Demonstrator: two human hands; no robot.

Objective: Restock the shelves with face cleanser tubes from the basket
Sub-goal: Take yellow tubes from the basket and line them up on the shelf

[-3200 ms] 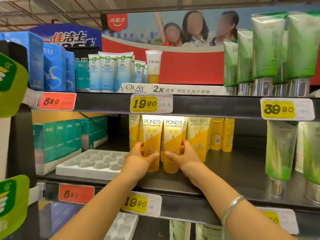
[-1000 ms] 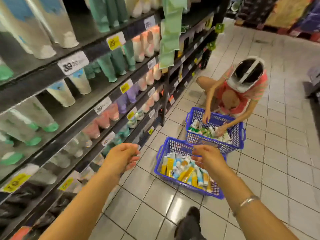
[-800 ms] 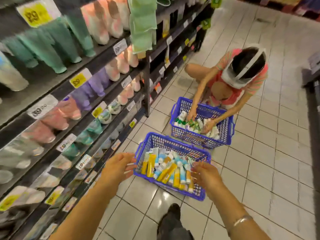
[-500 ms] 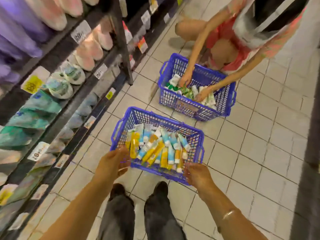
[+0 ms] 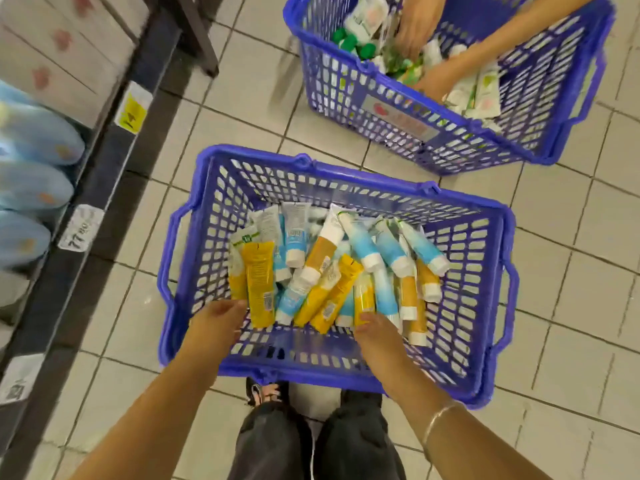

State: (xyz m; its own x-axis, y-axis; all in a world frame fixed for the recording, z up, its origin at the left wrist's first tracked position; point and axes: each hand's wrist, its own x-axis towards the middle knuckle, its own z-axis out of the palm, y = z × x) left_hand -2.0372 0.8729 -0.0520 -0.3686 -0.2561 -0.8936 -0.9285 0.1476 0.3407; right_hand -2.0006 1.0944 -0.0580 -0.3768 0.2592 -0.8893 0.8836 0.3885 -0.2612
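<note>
Nearest the camera, two dark trouser legs point(image 5: 311, 441) stand on the tiled floor point(image 5: 571, 358), and both forearms reach down past them into the blue basket point(image 5: 498, 271). The left hand point(image 5: 216, 322) hangs with relaxed fingers, holding nothing, its fingertips just at the lower end of a yellow tube point(image 5: 259, 282) that lies flat immediately ahead of it. The right hand point(image 5: 375, 332) is likewise loose and empty, a thin bangle point(image 5: 438, 419) on its wrist, its fingertips touching or nearly touching the near ends of the yellow tubes piled in front of it. Beyond both hands the face cleanser tubes point(image 5: 332, 265) lie in a loose heap across the basket floor, yellow ones and pale blue ones crossing over each other, white caps pointing various ways. These look light and soft-walled, with a smooth, probably slippery skin; squeezing the middle would dent them, so the firmer cap end or the flat crimped tail seems the better place to pinch, or several can be gathered side by side in one palm. Left of the left hand runs the dark shelf edge point(image 5: 90, 216) with price tags point(image 5: 80, 227) and blurred pale blue products behind it. Farther ahead, a second blue basket point(image 5: 554, 133) holds green and white packs, with another person's hands point(image 5: 426, 39) sorting through them.
</note>
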